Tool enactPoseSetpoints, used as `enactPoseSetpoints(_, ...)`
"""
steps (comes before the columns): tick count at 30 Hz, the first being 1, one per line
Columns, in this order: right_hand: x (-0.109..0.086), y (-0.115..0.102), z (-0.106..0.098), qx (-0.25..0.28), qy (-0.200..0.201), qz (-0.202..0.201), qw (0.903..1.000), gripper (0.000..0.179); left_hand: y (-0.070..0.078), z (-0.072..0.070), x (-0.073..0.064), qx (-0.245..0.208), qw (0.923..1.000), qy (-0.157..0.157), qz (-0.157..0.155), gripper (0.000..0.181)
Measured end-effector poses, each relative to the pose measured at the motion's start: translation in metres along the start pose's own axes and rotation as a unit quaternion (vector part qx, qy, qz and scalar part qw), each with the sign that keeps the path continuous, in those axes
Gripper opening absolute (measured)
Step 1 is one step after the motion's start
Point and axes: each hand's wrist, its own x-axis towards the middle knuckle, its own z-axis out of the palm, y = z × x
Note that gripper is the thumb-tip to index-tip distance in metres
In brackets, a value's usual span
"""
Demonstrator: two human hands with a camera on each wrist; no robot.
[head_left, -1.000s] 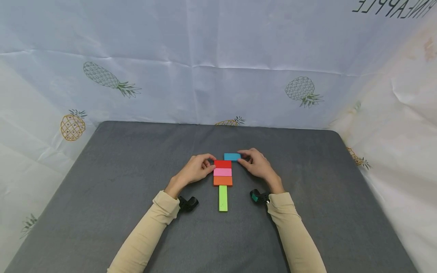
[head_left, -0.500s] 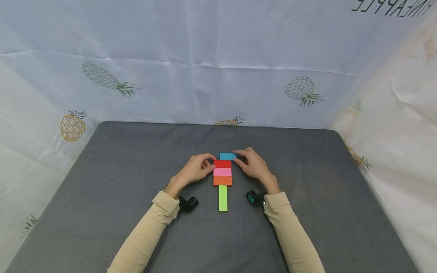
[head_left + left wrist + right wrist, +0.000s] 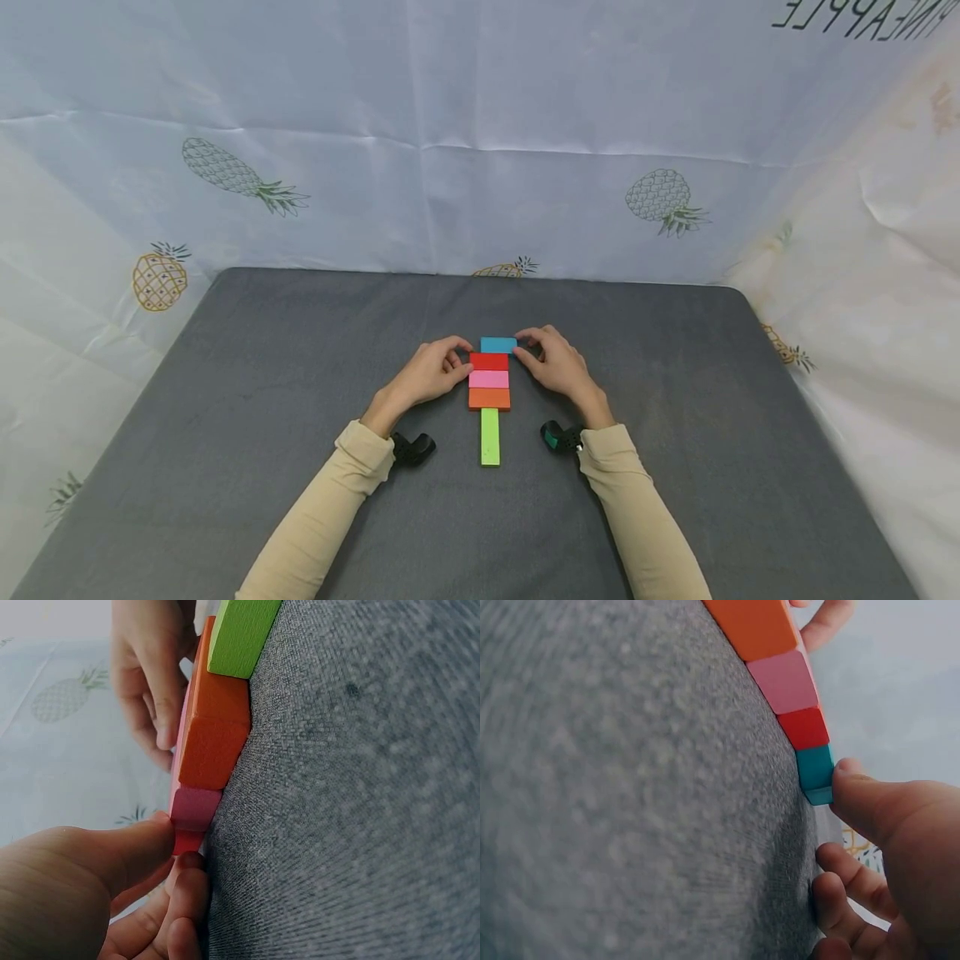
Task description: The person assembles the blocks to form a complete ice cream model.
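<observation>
A flat blue block [image 3: 498,344] lies at the far end of a row of blocks, shifted slightly right of the red block [image 3: 489,362]. My right hand [image 3: 558,364] pinches its right end between thumb and index finger. On the other side my left hand [image 3: 429,372] holds the red block's left end, thumb and index finger at its corners. Below the red block come a pink block [image 3: 489,379] and an orange block [image 3: 489,399], pressed edge to edge. A light green block [image 3: 490,437] stands lengthwise beneath the orange one, centred on it.
Everything lies on a grey cloth-covered table [image 3: 300,317]. A white curtain [image 3: 360,200] printed with pineapples hangs behind its far edge. Both wrists carry black cameras, one of them the left wrist camera [image 3: 414,449].
My right hand has slid the blue block left, from beyond the red block's right end to mostly behind it. The left hand and other blocks stay in place.
</observation>
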Motion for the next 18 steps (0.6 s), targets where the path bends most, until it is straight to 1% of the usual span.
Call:
enactPoseSetpoints(8,-0.0006,-0.0021,0.0028,-0.006,0.007,-0.002,1.0000,0.035,-0.0017,0.0008,-0.0004,-0.006,1.0000,0.001,0.002,0.034)
enactPoseSetpoints(18,-0.0009,-0.0042,0.0050,-0.022,0.013,-0.002,0.9997,0.035,-0.0003,-0.0005,0.0008,-0.004,0.9999,-0.005,-0.010,0.036)
